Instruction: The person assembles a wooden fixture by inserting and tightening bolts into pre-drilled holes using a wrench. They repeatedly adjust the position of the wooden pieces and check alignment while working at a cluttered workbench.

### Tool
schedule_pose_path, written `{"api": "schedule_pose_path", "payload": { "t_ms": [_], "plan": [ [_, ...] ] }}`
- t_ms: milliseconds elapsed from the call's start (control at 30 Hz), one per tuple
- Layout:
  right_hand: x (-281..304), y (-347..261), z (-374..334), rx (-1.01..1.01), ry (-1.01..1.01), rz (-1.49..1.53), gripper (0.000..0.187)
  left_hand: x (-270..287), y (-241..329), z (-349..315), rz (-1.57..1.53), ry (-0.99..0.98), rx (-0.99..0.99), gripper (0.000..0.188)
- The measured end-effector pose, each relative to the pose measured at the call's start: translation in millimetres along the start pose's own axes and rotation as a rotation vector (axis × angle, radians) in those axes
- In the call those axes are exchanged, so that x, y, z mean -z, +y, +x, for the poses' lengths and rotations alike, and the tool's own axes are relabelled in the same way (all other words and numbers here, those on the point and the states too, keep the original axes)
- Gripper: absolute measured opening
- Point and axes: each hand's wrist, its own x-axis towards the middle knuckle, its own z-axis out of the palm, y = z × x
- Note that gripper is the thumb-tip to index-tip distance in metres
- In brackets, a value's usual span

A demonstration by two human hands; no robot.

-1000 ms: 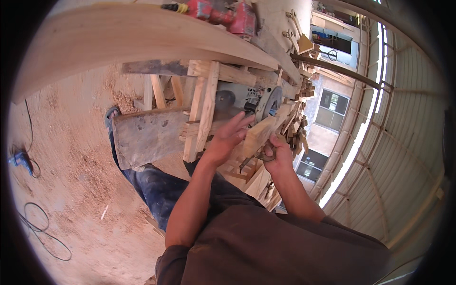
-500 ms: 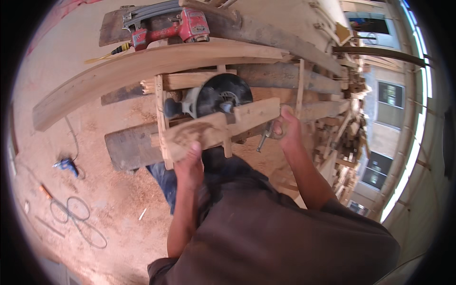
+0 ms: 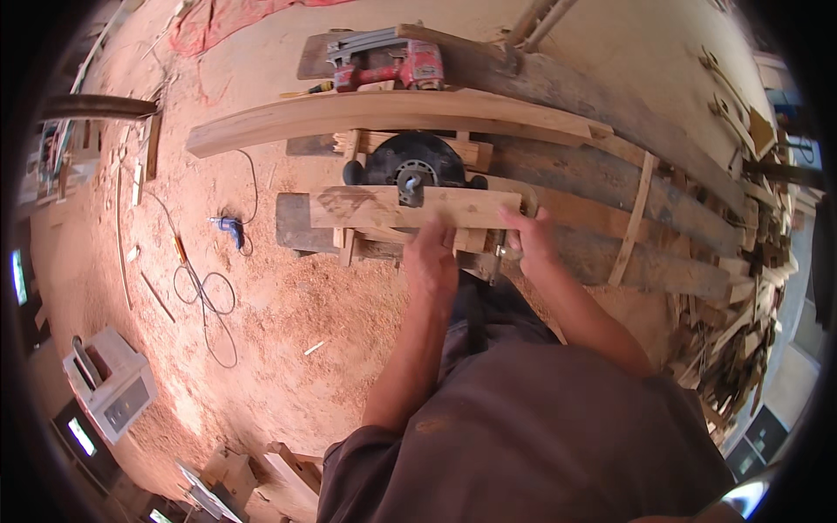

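Observation:
A notched wooden board [image 3: 349,207] lies level across the bench in front of a power tool with a round black disc [image 3: 414,155]. My left hand [image 3: 432,260], partly blurred, is at the board's near edge, right of the notch; how its fingers sit is hard to make out. Around the board's right end my right hand [image 3: 534,240] is closed, with a metal screw clamp [image 3: 503,253] in the same grip. The clamp's screw hangs below the board, and its frame shows beside the fingers. Whether it is tightened cannot be seen.
A long curved plank [image 3: 288,119] lies behind the disc tool, and a red nail gun [image 3: 392,70] rests beyond it. On the dusty floor at left are a blue drill [image 3: 228,228] and a looped cable [image 3: 205,301]. Scrap wood [image 3: 741,322] is piled at right.
The board has gone from tilted to nearly level. My left hand has moved from its left end toward its middle. The right hand stays at the right end with the clamp. The view has turned.

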Motion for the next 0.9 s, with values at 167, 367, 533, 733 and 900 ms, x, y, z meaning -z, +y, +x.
{"api": "schedule_pose_path", "payload": {
  "t_ms": [167,367,533,733,900],
  "plan": [
    [-4,-3,-5,0.007,0.018,-0.04,0.018,-29,-11,-6,-0.302,0.253,-0.006,0.056],
    [-7,-1,-5,-0.004,0.038,-0.028,0.017,-32,-7,-2,-0.47,0.184,0.07,0.045],
    [-1,6,0,0.023,0.025,-0.055,0.018,-41,-8,0,-0.481,0.223,0.081,0.04],
    [7,-8,2,-0.014,-0.083,-0.162,0.02,-51,-13,-3,-0.355,0.31,-0.006,0.037],
    [16,-13,12,-0.018,-0.233,-0.186,0.019,-57,-26,-2,-0.323,0.345,-0.153,0.04]
  ]
}}
